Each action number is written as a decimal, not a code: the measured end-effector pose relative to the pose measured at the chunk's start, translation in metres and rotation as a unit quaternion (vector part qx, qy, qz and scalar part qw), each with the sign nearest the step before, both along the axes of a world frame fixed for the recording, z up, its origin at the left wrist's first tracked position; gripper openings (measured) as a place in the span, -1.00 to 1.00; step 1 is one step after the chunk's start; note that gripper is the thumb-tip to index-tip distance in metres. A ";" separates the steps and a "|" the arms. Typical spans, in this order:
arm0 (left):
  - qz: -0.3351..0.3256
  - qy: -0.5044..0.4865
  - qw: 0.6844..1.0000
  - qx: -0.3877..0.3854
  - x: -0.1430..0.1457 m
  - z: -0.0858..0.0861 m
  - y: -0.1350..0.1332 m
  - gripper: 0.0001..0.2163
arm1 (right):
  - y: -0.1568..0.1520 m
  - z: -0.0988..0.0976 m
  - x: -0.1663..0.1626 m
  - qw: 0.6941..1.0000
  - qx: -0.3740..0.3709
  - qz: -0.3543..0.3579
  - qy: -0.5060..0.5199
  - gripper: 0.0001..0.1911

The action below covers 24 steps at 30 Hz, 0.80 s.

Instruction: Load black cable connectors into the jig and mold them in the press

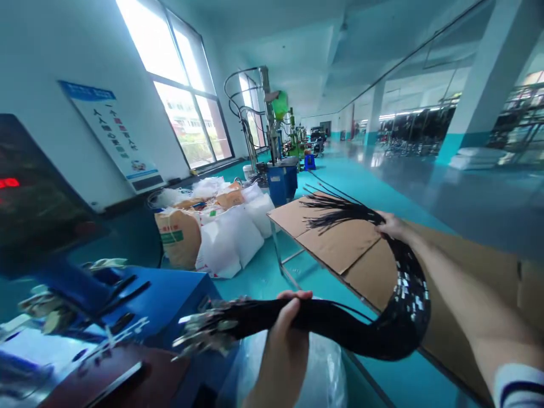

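Observation:
A thick bundle of black cables (391, 334) bends in a U between my two hands. My left hand (289, 328) is wrapped round its near part, with the thumb across the top. Beyond that hand, blurred silvery metal ends (208, 328) stick out to the left, above the edge of a blue machine. Around the far part of the bundle my right hand (393, 226) is closed, over a cardboard-covered table (357, 249). Thin loose cable ends (335, 212) fan out leftward from it. The bundle's curve hangs at the table's near edge.
A blue machine (170, 294) with a dark display (38, 192) stands close on the left. White and brown sacks (229, 238) are gathered below the window. Under my left hand is a clear plastic bag (327, 368). More machines (280, 170) line the wall beyond.

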<state>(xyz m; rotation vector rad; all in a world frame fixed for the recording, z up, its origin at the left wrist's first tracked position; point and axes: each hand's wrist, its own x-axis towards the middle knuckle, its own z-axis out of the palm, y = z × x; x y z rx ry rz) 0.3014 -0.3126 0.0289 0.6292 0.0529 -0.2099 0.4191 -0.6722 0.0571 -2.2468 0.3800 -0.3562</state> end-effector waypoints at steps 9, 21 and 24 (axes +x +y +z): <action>-0.077 0.089 0.992 -0.044 0.064 -0.062 -0.119 -0.85 | -0.011 -0.065 0.029 0.988 -0.126 0.016 0.084 -0.30; -0.164 0.015 0.960 0.227 0.103 -0.055 -0.108 -0.57 | 0.048 -0.085 -0.012 0.974 0.125 0.181 0.048 -0.60; -0.221 -0.017 0.925 0.309 0.107 -0.066 -0.073 -0.63 | 0.004 -0.080 0.038 0.987 0.137 -0.078 -0.015 -0.75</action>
